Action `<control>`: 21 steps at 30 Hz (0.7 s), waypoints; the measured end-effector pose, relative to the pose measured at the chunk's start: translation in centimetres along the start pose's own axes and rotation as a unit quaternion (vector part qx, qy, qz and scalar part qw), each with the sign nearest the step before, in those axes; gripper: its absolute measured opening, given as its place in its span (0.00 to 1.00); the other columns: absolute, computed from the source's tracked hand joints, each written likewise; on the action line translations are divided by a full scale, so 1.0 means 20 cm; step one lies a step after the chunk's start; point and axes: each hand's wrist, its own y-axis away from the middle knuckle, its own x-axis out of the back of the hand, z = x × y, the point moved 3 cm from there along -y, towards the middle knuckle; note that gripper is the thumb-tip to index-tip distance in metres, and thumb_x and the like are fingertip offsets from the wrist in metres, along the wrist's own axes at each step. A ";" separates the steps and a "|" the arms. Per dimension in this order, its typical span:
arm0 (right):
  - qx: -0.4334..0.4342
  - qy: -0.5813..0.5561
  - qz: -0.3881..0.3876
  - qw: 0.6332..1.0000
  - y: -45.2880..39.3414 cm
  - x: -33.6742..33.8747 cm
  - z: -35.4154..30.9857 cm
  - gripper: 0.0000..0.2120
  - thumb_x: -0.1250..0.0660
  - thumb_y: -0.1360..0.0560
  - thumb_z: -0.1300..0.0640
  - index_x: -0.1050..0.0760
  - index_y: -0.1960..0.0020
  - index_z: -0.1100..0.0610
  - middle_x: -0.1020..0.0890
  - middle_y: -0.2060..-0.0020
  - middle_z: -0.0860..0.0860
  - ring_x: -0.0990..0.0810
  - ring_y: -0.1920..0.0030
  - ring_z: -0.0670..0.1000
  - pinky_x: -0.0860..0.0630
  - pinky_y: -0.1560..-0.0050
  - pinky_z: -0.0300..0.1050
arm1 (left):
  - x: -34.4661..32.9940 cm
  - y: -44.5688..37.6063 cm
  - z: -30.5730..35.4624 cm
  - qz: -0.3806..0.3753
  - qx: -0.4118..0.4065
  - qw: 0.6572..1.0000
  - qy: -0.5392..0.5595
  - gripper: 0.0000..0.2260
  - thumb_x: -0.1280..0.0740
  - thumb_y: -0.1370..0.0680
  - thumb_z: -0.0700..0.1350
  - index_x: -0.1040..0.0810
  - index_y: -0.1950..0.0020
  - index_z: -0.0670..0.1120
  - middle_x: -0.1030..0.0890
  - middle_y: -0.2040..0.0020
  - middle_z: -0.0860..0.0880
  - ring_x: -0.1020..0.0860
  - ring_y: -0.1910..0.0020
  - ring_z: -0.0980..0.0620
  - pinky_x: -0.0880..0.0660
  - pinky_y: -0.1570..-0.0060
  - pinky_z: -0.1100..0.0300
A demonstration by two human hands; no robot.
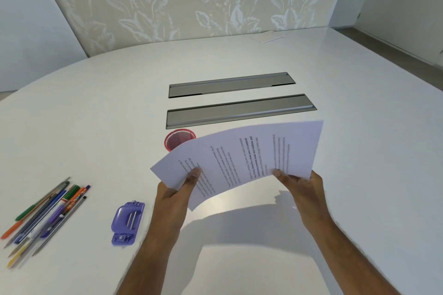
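**Printed sheets, held aloft: slip and crease hazards**

Item: printed sheets [242, 163], held clear of the table [96, 115], near centre, bowed in mid-air. Left hand [178, 189] pinching the left corner, thumb on top; right hand [302, 189] pinching the near right edge likewise. Hazards, as judged: thin edge grips, liable to let lower pages fan out or drop; bowing apt to crease. Red mesh cup [178, 139] just beyond the far left edge, likely tipped by a forward sweep. Purple hole punch [128, 223] and pens [45, 213] lying left, well apart.

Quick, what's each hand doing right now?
Left hand: pinching the printed paper at its left end.
Right hand: gripping the same paper's right end.
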 end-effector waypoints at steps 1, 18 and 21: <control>0.005 -0.012 -0.001 1.000 0.00 -0.01 0.00 0.24 0.15 0.35 0.44 0.15 0.41 0.45 0.10 0.46 0.47 0.11 0.46 0.47 0.15 0.47 0.39 | -0.01 0.00 0.01 -0.006 -0.007 1.000 0.010 0.15 0.27 0.30 0.62 0.23 0.44 0.70 0.13 0.53 0.59 0.13 0.51 0.51 0.18 0.64 0.67; 0.023 -0.101 -0.008 0.995 -0.03 -0.09 -0.16 0.20 0.20 0.26 0.53 0.17 0.34 0.52 0.14 0.36 0.53 0.16 0.35 0.56 0.20 0.34 0.52 | -0.05 0.00 0.02 -0.042 -0.032 0.996 0.073 0.19 0.23 0.25 0.53 0.16 0.35 0.56 0.13 0.38 0.49 0.14 0.42 0.49 0.18 0.46 0.57; 0.037 -0.049 -0.002 0.998 -0.03 -0.08 -0.20 0.17 0.21 0.26 0.50 0.16 0.38 0.51 0.12 0.40 0.51 0.13 0.39 0.54 0.17 0.40 0.50 | -0.04 -0.02 0.01 -0.079 -0.017 0.995 0.051 0.18 0.23 0.26 0.53 0.16 0.36 0.54 0.11 0.41 0.46 0.13 0.44 0.47 0.17 0.49 0.60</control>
